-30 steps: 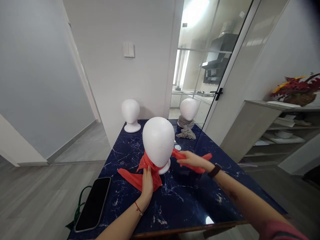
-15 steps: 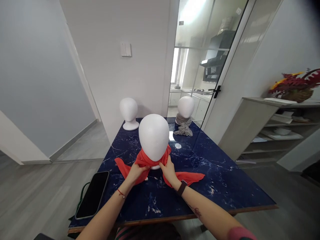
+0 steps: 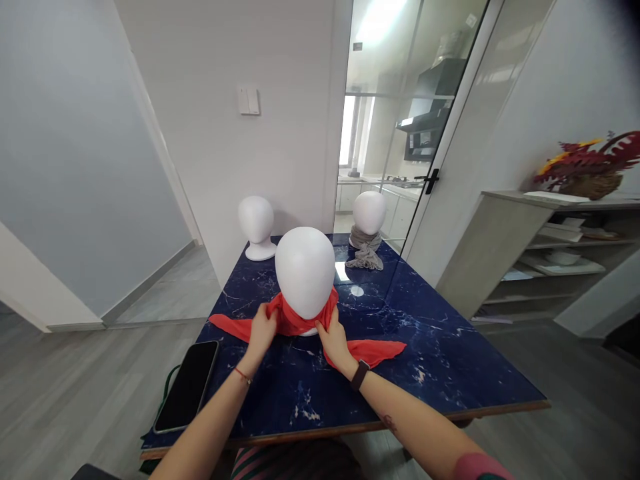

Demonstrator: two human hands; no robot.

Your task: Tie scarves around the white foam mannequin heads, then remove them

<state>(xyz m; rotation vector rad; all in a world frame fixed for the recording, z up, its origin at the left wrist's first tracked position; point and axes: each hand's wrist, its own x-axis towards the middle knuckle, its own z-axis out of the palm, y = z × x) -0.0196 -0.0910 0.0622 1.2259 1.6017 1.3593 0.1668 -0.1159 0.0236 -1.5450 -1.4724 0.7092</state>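
A white foam mannequin head [image 3: 305,270] stands in the middle of the dark blue marble table [image 3: 410,380]. A red scarf [image 3: 373,350] is wrapped round its neck, with one end lying out to the left and one to the right. My left hand [image 3: 262,329] grips the scarf at the left side of the neck. My right hand [image 3: 334,335] grips it at the right side of the neck, fingers closed on the cloth. A dark watch sits on my right wrist and a red string on my left.
A bare white head [image 3: 257,225] stands at the table's far left; another [image 3: 369,213] at the far right wears a grey scarf [image 3: 365,252]. A black phone [image 3: 187,385] lies at the near left edge. Glass door and shelves stand to the right.
My right hand came in from the far right to the head's neck with the scarf end. Both hands now hold the scarf at the neck, and the left end has spread farther left.
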